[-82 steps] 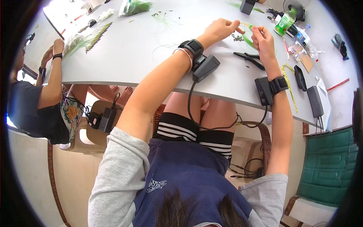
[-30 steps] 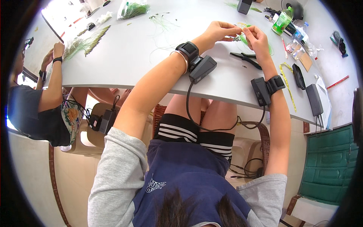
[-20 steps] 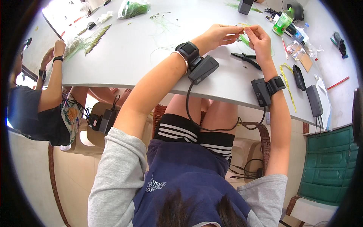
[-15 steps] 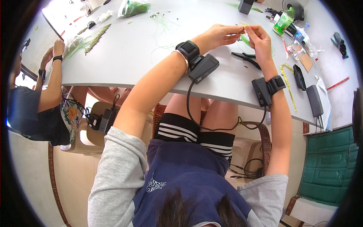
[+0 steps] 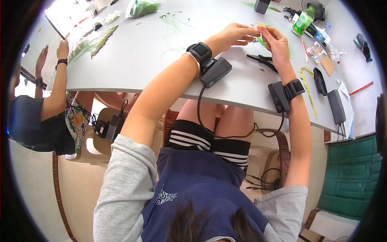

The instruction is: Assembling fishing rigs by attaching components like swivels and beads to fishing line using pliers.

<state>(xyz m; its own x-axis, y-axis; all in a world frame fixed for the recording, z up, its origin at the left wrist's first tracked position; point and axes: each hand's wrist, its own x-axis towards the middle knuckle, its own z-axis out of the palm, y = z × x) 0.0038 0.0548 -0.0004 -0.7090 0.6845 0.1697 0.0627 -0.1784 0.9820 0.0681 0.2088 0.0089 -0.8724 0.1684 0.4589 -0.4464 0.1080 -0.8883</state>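
Observation:
Over the far right part of the table, my left hand and my right hand meet at the fingertips. Each is closed in a pinch of thumb and forefinger. What they pinch is too small to make out. Thin green strands show just below and behind the fingers. A pair of black pliers lies on the table beside my right hand, partly covered by that wrist. Left of my left hand, a few fine green strands with dark tips are spread on the tabletop.
On the grey table lie a bag of green strands, a bundle of strands, a yellow tape measure, a black case and a green bottle. A co-worker sits at the left. A cable links my wrist devices.
My hands stay together with only a slight shift of the fingers. At the left, the co-worker's hands have moved apart, one now raised with its fingers straight.

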